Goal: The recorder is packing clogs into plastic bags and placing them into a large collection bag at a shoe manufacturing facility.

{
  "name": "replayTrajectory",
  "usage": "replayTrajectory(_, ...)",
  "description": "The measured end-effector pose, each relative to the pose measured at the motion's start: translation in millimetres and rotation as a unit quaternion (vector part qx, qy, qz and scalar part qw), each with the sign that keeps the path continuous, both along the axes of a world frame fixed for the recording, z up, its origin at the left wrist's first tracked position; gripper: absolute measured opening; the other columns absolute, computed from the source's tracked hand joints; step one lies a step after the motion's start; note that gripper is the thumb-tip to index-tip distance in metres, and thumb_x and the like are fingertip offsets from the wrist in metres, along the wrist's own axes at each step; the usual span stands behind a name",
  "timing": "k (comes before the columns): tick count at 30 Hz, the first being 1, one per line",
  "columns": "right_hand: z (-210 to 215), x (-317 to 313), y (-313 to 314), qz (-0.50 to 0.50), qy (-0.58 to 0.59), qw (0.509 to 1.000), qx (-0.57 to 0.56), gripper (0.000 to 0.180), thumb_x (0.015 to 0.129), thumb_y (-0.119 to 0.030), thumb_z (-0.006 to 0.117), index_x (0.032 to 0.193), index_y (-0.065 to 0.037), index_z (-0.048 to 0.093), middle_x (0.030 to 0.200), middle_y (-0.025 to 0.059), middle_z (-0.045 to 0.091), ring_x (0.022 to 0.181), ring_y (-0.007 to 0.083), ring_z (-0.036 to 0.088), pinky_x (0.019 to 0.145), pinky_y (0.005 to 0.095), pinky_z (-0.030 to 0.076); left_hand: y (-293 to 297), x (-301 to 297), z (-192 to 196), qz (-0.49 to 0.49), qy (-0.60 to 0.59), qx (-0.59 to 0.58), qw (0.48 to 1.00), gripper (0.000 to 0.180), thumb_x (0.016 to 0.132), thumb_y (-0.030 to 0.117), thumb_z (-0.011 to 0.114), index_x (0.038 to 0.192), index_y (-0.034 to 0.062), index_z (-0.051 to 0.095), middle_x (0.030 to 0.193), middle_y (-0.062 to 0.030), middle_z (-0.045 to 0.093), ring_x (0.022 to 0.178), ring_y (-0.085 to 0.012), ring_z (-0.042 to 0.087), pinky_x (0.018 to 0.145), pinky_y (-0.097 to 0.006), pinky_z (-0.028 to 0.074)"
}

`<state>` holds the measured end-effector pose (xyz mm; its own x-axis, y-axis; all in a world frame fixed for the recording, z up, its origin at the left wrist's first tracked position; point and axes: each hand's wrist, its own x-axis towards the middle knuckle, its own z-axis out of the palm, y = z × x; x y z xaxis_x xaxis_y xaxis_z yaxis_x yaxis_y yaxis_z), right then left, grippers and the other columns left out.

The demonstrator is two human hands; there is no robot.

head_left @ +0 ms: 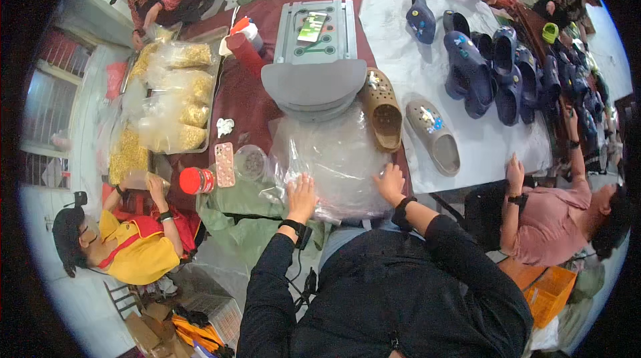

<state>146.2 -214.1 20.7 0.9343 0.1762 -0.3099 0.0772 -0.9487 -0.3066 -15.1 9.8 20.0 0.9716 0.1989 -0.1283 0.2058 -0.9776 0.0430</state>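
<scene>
A stack of clear plastic bags (327, 158) lies on the table right in front of me. My left hand (302, 196) rests flat on its near left part, fingers stretched out. At its right edge lies my right hand (390, 183), fingers apart and nothing in them. Beyond the bags stands a grey machine (314, 84) with a rounded front and a green-and-white card (312, 26) on top. A brown clog (383, 111) sits just right of the machine, touching the bags' far right side. Farther right, a grey clog (434, 136) with blue and white charms lies on white sheeting.
Several navy clogs (467, 71) cover the white sheet (394, 38) at right. A red-lidded jar (196, 180), a pink phone (225, 164) and a round clear container (250, 162) are at left, near bags of yellow pieces (180, 98). Co-workers sit on both sides; an orange crate (551, 294) stands lower right.
</scene>
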Motion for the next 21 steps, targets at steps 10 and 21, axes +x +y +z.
replayTrajectory(10,16.6,4.2,-4.5,0.155,-0.211,0.964,0.040,0.062,0.067,-0.024,0.071,0.122,-0.010,0.044,0.110,0.0136,0.049,0.100,0.0304,0.049,0.082,0.0430,0.039,0.9,31.2,20.6,-0.168,-0.068,-0.129,0.975,0.010,0.066,0.006,0.055,0.076,0.0051,0.057,0.079,-0.0117,0.054,0.081,-0.0300,0.054,0.073,-0.039,0.044)
replayTrajectory(21,30.8,54.0,-21.1,-0.025,-0.080,0.995,-0.056,0.066,0.080,-0.033,0.058,0.138,-0.014,0.030,0.115,0.0145,0.051,0.107,0.0303,0.049,0.086,0.0467,0.040,-31.0,48.1,94.6,-0.092,-0.046,-0.387,0.916,0.013,0.075,0.011,0.060,0.072,-0.0011,0.060,0.076,-0.0177,0.060,0.078,-0.0367,0.056,0.069,-0.044,0.044)
